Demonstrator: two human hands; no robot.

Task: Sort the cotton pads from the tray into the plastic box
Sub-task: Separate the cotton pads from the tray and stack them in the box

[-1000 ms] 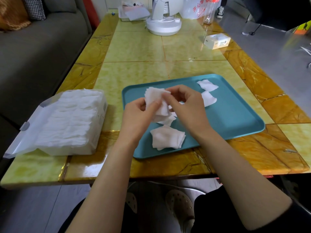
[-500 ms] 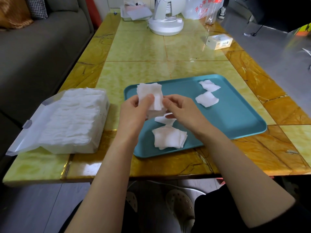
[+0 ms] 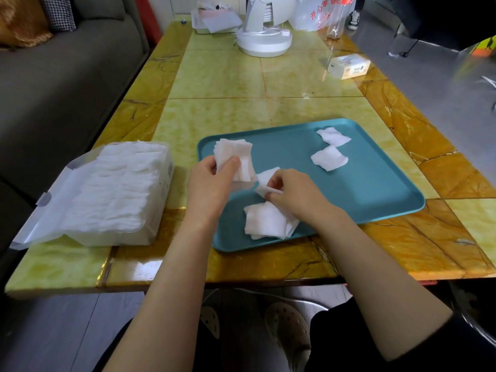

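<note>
A teal tray lies on the yellow marble table. My left hand grips a small stack of white cotton pads above the tray's left end. Just to its right, my right hand pinches one loose cotton pad low over the tray. A pile of pads lies at the tray's near edge, partly under my right hand. Two single pads lie toward the tray's far right. The clear plastic box, packed with white pads, stands left of the tray with its lid flap open.
A white fan base, a small tissue box, a plastic bag and a clear container stand at the table's far end. A grey sofa runs along the left side. My knees and shoes show under the near table edge.
My hands have parted. The left hand kept the stack and moved slightly left; the right hand dropped to the tray and took hold of a loose pad.
</note>
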